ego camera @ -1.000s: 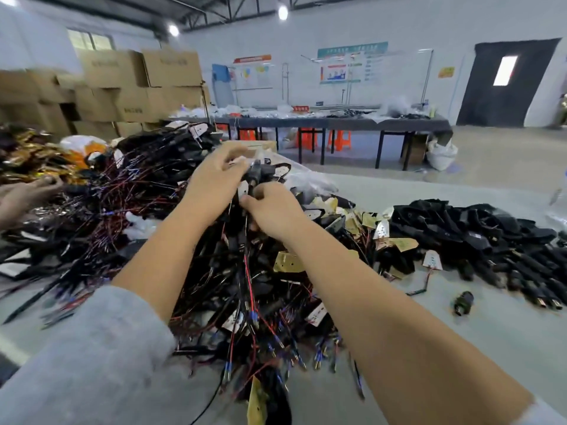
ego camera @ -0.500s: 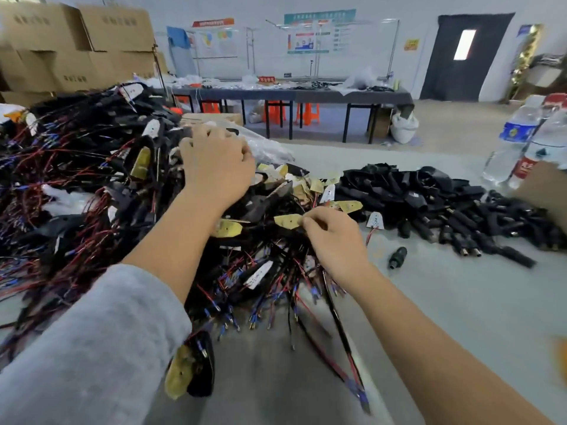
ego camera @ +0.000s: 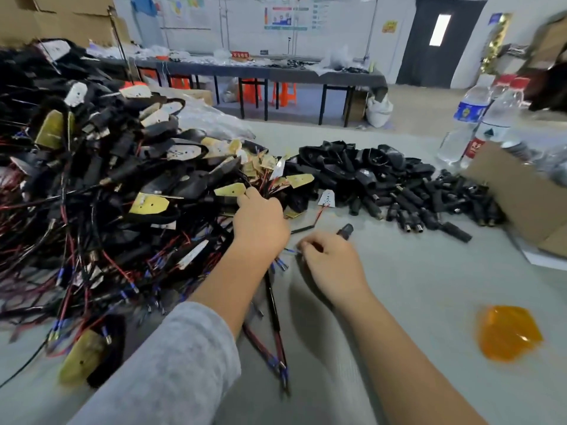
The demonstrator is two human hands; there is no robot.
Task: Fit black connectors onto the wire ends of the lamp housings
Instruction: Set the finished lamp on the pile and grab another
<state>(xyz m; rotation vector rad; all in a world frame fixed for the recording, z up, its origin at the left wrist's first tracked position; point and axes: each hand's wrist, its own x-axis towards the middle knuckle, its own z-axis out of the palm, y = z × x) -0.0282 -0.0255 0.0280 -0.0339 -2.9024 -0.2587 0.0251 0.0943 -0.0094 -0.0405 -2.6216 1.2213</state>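
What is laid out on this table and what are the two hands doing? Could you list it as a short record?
left hand: reaches into the pile of wired lamp housings, fingers hidden
right hand: pinches a blue-tipped wire end
loose black connector: just beyond the right hand, on the table
connector heap: far right of centre
also there: water bottles, cardboard box, orange film

a pale grey work surface (ego camera: 429, 302) fills the foreground. at twelve o'clock a long dark table (ego camera: 260, 73) on black legs stands before a white wall (ego camera: 352, 29) hung with posters (ego camera: 285, 16); orange stools (ego camera: 283, 93) sit beneath it. at one o'clock is a dark door (ego camera: 441, 41) with a bright narrow window. cardboard boxes (ego camera: 61, 16) are stacked at eleven o'clock. the floor (ego camera: 414, 102) is beige.
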